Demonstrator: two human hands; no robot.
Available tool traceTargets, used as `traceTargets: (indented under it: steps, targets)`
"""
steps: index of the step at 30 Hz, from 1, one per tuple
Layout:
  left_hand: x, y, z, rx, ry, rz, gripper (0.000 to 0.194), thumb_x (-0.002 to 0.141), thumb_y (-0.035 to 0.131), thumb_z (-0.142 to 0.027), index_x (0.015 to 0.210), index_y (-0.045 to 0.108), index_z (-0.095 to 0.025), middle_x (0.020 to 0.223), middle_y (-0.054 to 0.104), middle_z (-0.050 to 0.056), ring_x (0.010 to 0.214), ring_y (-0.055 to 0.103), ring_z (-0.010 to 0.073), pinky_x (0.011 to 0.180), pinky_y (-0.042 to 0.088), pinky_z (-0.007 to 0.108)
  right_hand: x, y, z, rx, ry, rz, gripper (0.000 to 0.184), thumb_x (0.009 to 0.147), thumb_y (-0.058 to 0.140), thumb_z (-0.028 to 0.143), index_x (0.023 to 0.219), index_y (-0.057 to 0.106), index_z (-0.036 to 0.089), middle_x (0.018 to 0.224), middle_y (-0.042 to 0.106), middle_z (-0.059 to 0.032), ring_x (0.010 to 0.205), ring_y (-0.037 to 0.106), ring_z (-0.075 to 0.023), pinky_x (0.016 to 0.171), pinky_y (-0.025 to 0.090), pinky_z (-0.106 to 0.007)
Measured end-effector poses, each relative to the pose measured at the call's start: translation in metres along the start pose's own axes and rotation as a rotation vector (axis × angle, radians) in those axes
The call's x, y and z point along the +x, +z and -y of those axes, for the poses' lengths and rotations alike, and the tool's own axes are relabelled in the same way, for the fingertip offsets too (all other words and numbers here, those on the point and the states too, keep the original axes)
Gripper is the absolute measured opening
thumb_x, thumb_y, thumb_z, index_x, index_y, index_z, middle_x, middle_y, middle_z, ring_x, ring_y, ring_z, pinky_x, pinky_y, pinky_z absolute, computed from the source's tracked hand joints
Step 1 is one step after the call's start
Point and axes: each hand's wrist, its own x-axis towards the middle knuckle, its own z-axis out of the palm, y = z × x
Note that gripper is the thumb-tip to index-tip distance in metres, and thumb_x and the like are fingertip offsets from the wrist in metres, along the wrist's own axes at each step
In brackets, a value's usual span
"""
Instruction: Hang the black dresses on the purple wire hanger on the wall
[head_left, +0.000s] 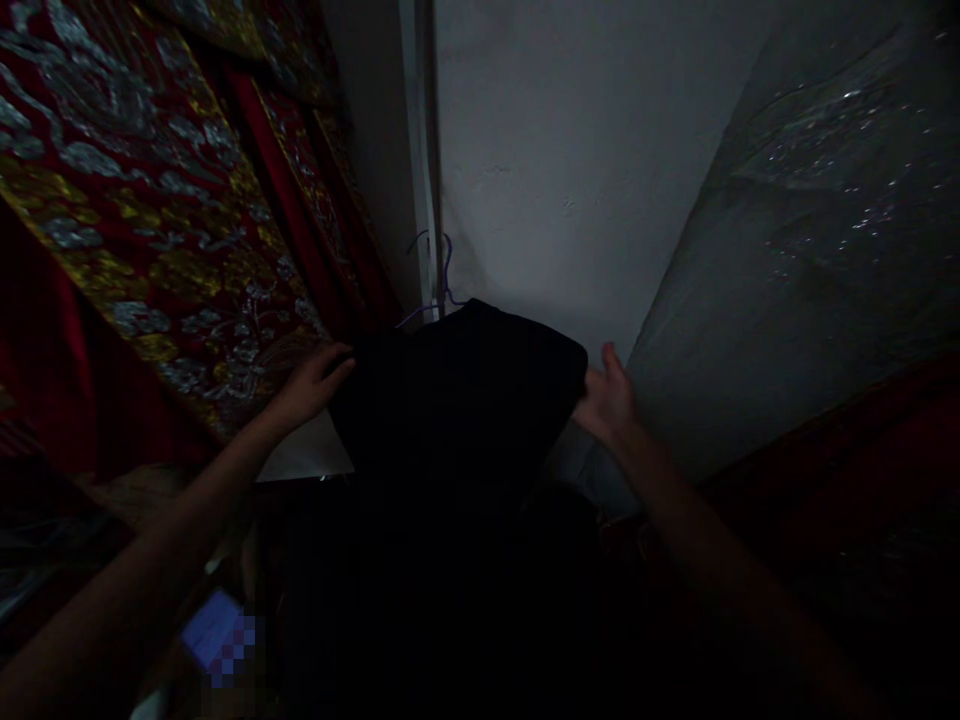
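Observation:
A black garment (465, 400), probably a top, hangs in front of me on a thin purple wire hanger (448, 268). The hanger's hook is at a narrow vertical strip on the wall. At the garment's left shoulder is my left hand (319, 385), its thumb and fingers closed on the cloth edge. My right hand (609, 400) touches the right shoulder edge from the side. Its thumb points up, apart from the cloth, and its fingers are partly hidden behind the fabric. The lower part of the garment merges into darkness.
Red cloth with gold and silver embroidery (150, 200) hangs on the left. Shiny clear plastic sheeting (825, 230) covers the right side, with dark red fabric (862, 440) below. Behind the garment is a pale wall (570, 150). A bluish, partly pixelated rectangle (217, 630) shows at lower left.

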Motion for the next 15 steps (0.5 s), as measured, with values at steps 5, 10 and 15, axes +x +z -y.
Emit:
traceTargets:
  steps: [5, 10, 15]
  targets:
    - [-0.014, 0.003, -0.006, 0.151, 0.038, -0.406, 0.034, 0.092, 0.054, -0.047, 0.108, 0.067, -0.019, 0.109, 0.071, 0.008, 0.103, 0.065, 0.0244, 0.098, 0.049, 0.039, 0.005, -0.013, 0.010, 0.080, 0.049, 0.076, 0.050, 0.079, 0.063, 0.072, 0.078, 0.064, 0.022, 0.074, 0.065, -0.0023, 0.073, 0.062, -0.0202, 0.066, 0.049, -0.031]
    - [-0.022, -0.002, -0.016, 0.280, 0.115, -0.640, 0.025, 0.097, 0.050, -0.038, 0.097, 0.067, -0.021, 0.101, 0.071, 0.009, 0.101, 0.065, 0.0239, 0.096, 0.050, 0.041, 0.003, -0.006, 0.036, -0.129, -0.097, 0.088, 0.051, 0.079, 0.063, 0.068, 0.064, 0.055, 0.020, 0.061, 0.046, 0.0016, 0.060, 0.044, -0.0135, 0.056, 0.036, -0.026]
    - [-0.052, 0.019, -0.032, 0.270, 0.284, -0.618, 0.014, 0.097, 0.051, -0.028, 0.094, 0.062, -0.019, 0.091, 0.066, 0.008, 0.091, 0.063, 0.0215, 0.086, 0.051, 0.037, -0.003, 0.003, 0.030, -0.068, -0.076, -0.095, 0.044, 0.079, 0.063, 0.062, 0.068, 0.059, 0.019, 0.064, 0.049, 0.0006, 0.062, 0.045, -0.0142, 0.056, 0.035, -0.026]
